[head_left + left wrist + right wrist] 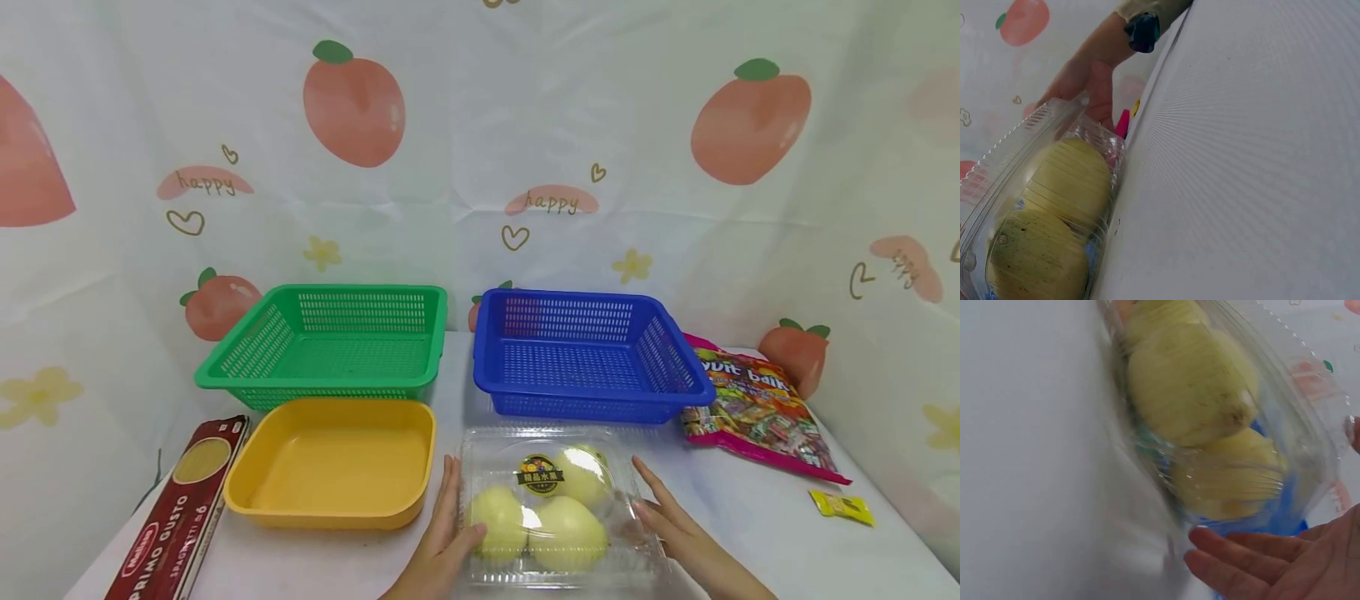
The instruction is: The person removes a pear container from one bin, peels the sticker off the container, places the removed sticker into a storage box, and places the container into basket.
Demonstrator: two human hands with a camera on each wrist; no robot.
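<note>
A clear plastic clamshell box [491,458] with a dark round label [540,474] on its lid holds three large, pale yellow round fruits [567,533]. My left hand [442,537] lies along the box's left side, fingers straight, thumb over the lid's edge. On the right side, my right hand [671,521] is at the box with extended fingers. In the right wrist view the fingers of my right hand [1285,562] are spread beside the box wall. From the left wrist view, the right hand [1094,87] shows at the box's far end; my left hand is mostly hidden.
Behind the box stands a blue basket [592,398], with a green basket [322,383] to its left. A yellow tray [330,518] sits left of the box, beside a red spaghetti pack [180,508]. At right lie a candy bag [757,404] and a small yellow packet [842,507].
</note>
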